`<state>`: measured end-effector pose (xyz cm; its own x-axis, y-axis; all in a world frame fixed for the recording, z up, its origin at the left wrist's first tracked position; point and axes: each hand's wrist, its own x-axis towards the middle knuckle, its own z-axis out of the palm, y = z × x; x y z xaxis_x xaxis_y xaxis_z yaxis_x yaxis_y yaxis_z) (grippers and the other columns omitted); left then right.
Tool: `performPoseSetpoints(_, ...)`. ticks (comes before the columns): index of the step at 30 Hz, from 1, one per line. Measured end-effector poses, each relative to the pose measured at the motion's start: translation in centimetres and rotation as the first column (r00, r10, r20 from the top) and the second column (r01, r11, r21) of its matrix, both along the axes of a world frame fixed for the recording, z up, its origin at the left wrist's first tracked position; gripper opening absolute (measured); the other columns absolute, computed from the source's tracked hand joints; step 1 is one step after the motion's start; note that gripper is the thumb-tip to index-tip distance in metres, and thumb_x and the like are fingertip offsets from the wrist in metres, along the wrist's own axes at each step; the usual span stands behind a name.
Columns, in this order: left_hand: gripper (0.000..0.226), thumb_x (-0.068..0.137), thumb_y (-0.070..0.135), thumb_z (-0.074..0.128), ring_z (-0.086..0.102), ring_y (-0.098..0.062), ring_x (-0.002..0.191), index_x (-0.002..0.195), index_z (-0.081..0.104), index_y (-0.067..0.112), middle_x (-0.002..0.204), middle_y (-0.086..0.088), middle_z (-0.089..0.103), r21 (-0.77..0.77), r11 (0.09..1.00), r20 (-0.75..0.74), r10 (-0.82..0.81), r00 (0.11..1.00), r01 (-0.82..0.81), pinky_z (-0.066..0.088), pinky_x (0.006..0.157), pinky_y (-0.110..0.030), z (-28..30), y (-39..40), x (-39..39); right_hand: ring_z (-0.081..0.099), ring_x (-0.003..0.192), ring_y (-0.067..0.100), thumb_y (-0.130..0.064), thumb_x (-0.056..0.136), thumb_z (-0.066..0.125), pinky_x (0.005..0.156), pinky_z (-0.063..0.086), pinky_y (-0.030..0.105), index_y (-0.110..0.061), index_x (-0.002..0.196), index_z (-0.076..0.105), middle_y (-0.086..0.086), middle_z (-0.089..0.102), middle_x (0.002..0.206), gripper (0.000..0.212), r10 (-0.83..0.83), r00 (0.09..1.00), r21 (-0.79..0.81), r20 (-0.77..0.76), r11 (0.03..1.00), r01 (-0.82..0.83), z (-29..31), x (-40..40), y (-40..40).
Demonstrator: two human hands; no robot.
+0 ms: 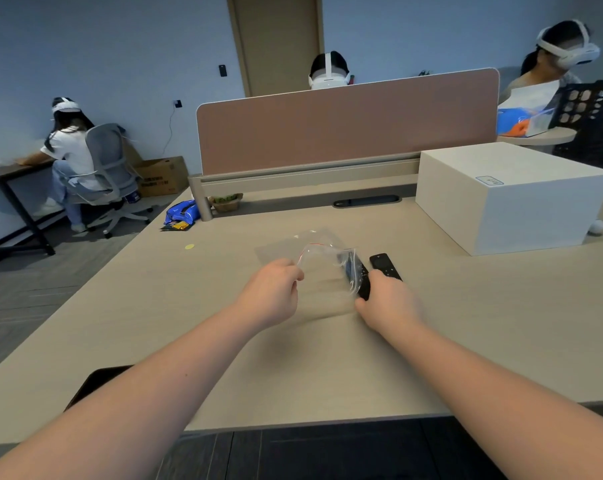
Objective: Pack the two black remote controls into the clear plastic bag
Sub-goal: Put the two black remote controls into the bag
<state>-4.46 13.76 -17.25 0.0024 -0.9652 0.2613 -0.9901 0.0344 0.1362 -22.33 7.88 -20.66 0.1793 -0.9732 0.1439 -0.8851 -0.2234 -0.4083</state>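
Wide beige desk (327, 358), white box (507, 199) at its far right. Mid-desk, clear plastic bag (327, 268), mouth pinched by left hand (272, 292). Right hand (390, 303) gripping one black remote (361, 284), its far end inside the bag. Second remote (385, 265) lying just right, outside.
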Motion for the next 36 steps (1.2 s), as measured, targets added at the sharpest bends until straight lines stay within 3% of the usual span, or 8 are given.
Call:
performPoseSetpoints(4,0.021,0.084,0.001,0.045,0.056,-0.033,0.099,0.1,0.059,0.005,0.105,-0.013,0.061,0.027,1.0,0.016,-0.007,1.0,0.007,0.049,0.08,-0.038,-0.2,0.2,0.1,0.057,0.074,0.032,-0.024,0.085,0.054,0.061,0.045,0.031,-0.012,0.087,0.059,0.01,0.064,0.08,0.014,-0.117,0.953,0.01,0.278,0.993,0.119,1.2,-1.3,-0.4)
performPoseSetpoints(8,0.02,0.082,-0.001,0.043,0.054,-0.032,0.097,0.097,0.054,0.005,0.104,-0.014,0.062,0.13,0.991,0.044,0.005,0.999,-0.011,0.04,0.072,-0.034,-0.5,0.3,-0.3,0.063,0.1,0.027,-0.026,0.088,0.059,0.083,0.049,0.03,-0.013,0.122,0.061,0.009,0.071,0.111,0.037,-0.122,0.822,-0.031,0.556,0.985,0.167,3.4,-2.8,0.6)
performPoseSetpoints(11,0.022,0.081,-0.002,0.043,0.054,-0.032,0.098,0.099,0.053,0.005,0.107,-0.013,0.062,0.191,0.981,0.043,0.023,0.999,-0.031,0.036,0.068,-0.032,-0.6,0.0,-0.9,0.059,0.091,0.013,-0.027,0.088,0.062,0.078,0.039,0.018,-0.016,0.126,0.06,0.005,0.071,0.111,0.04,-0.044,0.746,-0.05,0.664,0.994,0.102,5.2,-3.0,1.9)
performPoseSetpoints(17,0.033,0.087,0.007,0.051,0.053,-0.03,0.115,0.12,0.052,0.008,0.127,-0.011,0.056,0.206,0.972,0.018,0.11,0.994,-0.111,0.046,0.094,-0.036,-0.5,-0.4,-1.5,0.054,0.06,0.007,-0.029,0.082,0.067,0.045,0.034,0.016,-0.023,0.104,0.072,-0.002,0.07,0.085,0.023,0.076,0.703,0.046,0.708,0.987,-0.153,6.9,-2.8,4.6)
performPoseSetpoints(20,0.032,0.089,0.008,0.05,0.054,-0.031,0.113,0.12,0.052,0.007,0.125,-0.012,0.057,0.199,0.963,-0.004,0.187,0.982,-0.182,0.047,0.093,-0.036,-0.3,-0.4,-1.3,0.054,0.057,0.011,-0.023,0.079,0.068,0.047,0.037,0.019,-0.03,0.077,0.07,0.001,0.072,0.076,0.007,0.123,0.715,0.057,0.688,0.973,-0.223,7.6,-3.6,5.6)
performPoseSetpoints(29,0.028,0.086,-0.001,0.046,0.053,-0.032,0.11,0.112,0.055,0.004,0.119,-0.013,0.058,0.075,0.945,-0.044,0.323,0.945,-0.32,0.047,0.086,-0.038,-0.3,0.3,0.5,0.063,0.067,0.018,-0.025,0.078,0.069,0.063,0.051,0.028,-0.016,0.087,0.074,0.001,0.07,0.072,0.013,0.147,0.859,-0.024,0.491,0.988,-0.155,7.3,-5.0,7.7)
performPoseSetpoints(32,0.034,0.088,0.0,0.044,0.051,-0.031,0.115,0.12,0.052,0.005,0.124,-0.012,0.056,0.014,0.969,-0.06,0.247,0.967,-0.246,0.046,0.09,-0.038,-0.3,0.3,0.0,0.066,0.079,0.025,-0.025,0.082,0.066,0.073,0.055,0.035,-0.013,0.091,0.073,0.008,0.073,0.082,0.017,0.153,0.885,-0.032,0.439,0.987,-0.154,6.0,-4.0,7.9)
performPoseSetpoints(36,0.037,0.086,-0.001,0.042,0.053,-0.032,0.114,0.12,0.053,0.006,0.12,-0.013,0.057,-0.027,0.996,-0.02,0.082,0.996,-0.083,0.048,0.09,-0.042,-0.6,0.3,-1.1,0.055,0.069,0.024,-0.028,0.085,0.058,0.057,0.041,0.032,-0.011,0.084,0.068,0.003,0.06,0.068,0.019,0.19,0.913,-0.079,0.362,0.982,-0.173,3.8,-1.8,6.5)
